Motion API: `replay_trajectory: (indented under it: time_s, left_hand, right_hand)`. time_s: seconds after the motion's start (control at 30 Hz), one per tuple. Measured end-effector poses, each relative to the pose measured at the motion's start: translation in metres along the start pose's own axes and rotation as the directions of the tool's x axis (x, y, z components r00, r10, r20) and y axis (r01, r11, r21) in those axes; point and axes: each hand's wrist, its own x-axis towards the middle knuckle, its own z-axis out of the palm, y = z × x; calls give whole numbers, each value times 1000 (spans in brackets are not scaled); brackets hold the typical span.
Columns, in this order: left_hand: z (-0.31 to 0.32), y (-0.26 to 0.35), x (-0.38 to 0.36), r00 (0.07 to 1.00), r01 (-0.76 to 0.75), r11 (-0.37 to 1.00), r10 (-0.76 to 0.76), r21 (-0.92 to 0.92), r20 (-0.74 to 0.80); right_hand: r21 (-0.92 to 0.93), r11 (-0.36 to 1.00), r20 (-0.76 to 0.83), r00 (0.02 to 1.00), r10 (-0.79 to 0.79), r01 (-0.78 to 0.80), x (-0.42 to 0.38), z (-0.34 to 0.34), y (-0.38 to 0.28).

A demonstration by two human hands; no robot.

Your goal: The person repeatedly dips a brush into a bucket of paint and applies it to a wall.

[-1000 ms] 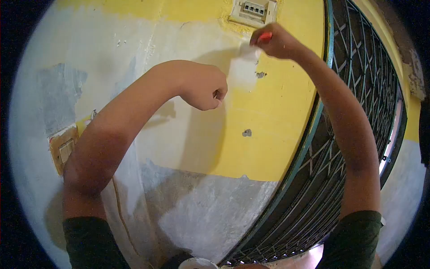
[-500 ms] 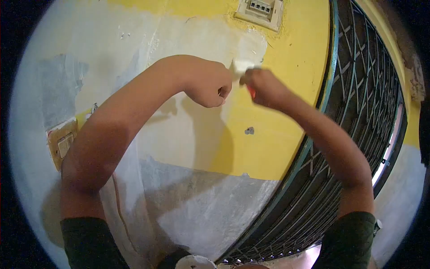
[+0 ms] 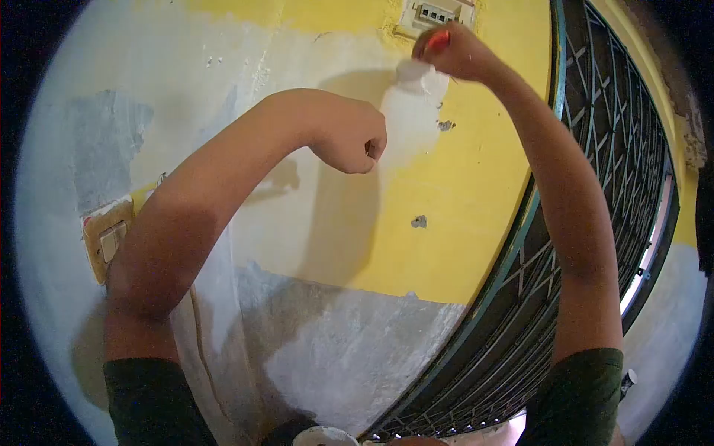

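My right hand (image 3: 455,53) is closed round a red-handled tool (image 3: 439,41), just below the upper socket plate. A pale, blurred part (image 3: 416,74) of the tool lies against the wall below my fingers, over a whitish wet-looking patch (image 3: 409,123). Near the middle of the view my left hand (image 3: 353,140) is curled closed in front of the wall; what it holds, if anything, is hidden. The wall (image 3: 439,260) shows yellow paint, with white and bare grey areas.
A socket plate (image 3: 435,16) is at the top and a switch plate (image 3: 111,241) at the left. A dark folding metal gate (image 3: 595,215) stands on the right. The rim of a white container (image 3: 325,435) shows at the bottom, and a cable (image 3: 199,334) runs down at lower left.
My right hand has moved up and slightly right with the red-handled tool, uncovering more of the whitish patch. My left hand has hardly moved.
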Motion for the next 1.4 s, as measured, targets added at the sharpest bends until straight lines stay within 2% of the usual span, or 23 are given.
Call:
replay_trajectory:
  time_s: [0.1,0.13,0.2,0.23,0.3,0.33,0.37,0.47,0.6,0.67,0.77,0.8,0.9,0.97,1.0,1.07,1.1,1.17,1.2,1.23,1.3,1.33,1.4]
  left_hand:
    - [2,-4,2,1000,-4,1000,4,13,1]
    - [2,-3,1,1000,-2,1000,2,19,-4]
    - [1,-4,1,1000,4,1000,-4,30,-11]
    - [3,-5,1,1000,2,1000,-1,31,-17]
    - [3,-6,3,1000,-3,999,3,37,-16]
    - [2,-6,3,1000,-1,999,1,46,-1]
    - [2,-6,3,1000,1,999,-1,51,11]
    - [-5,-1,-2,996,73,996,-75,42,45]
    - [-13,1,-4,988,115,990,-122,79,99]
    - [-15,1,-4,979,153,985,-163,82,123]
    - [-14,2,-5,982,135,989,-142,61,126]
    - [-12,0,-4,982,135,989,-142,62,124]
    - [-9,-3,-4,989,107,994,-105,-13,103]
    - [-11,-3,-5,983,134,991,-132,-3,124]
    - [-12,-3,-4,984,133,991,-131,-5,124]
    - [-14,-4,-2,972,138,987,-151,83,178]
    - [-13,-4,-2,972,136,987,-149,82,180]
    - [-9,-4,-2,983,129,992,-128,-3,133]
    - [-9,-3,-1,982,125,992,-123,-4,140]
    - [-8,-2,-1,980,129,991,-130,20,152]
    - [-6,-2,2,977,126,991,-130,34,167]
    - [-4,-3,4,979,113,992,-119,47,168]
    - [-2,-2,4,979,99,994,-107,56,171]
  right_hand:
    - [-259,965,-38,999,35,-43,32,-10,-6]
    - [-258,965,-38,999,32,-41,34,-10,-16]
    - [-321,946,-110,990,-88,49,37,-11,-32]
    - [-319,946,-107,990,-92,53,37,-3,-26]
    - [-518,832,-9,972,-236,197,31,17,-11]
    - [-477,870,35,992,-125,126,14,28,-25]
    - [-396,892,70,976,-207,218,1,44,-17]
    - [-370,873,129,949,-288,316,-40,74,-29]
    - [-221,948,184,964,-190,229,-66,67,-58]
    - [143,987,255,961,-105,70,-62,51,-57]
    - [108,985,247,963,108,-138,-37,25,-57]
    - [107,985,247,963,107,-137,-27,24,-48]
    - [44,999,87,996,-27,23,3,19,-22]
    - [-126,983,-41,989,-141,135,20,16,-11]
    - [-127,983,-39,989,-141,135,20,11,-18]
    - [-414,899,-22,986,-164,140,17,-1,-37]
    - [-414,900,-22,987,-161,138,11,1,-35]
    - [-645,750,87,989,-119,147,-7,6,-28]
    - [-522,838,13,984,-178,158,-22,19,-15]
    - [-522,827,66,976,-206,210,-37,31,-10]
    - [-383,895,23,971,-239,230,-78,54,-11]
    - [-382,889,46,966,-255,252,-96,66,-14]
    - [-174,951,92,966,-244,256,-132,86,-32]
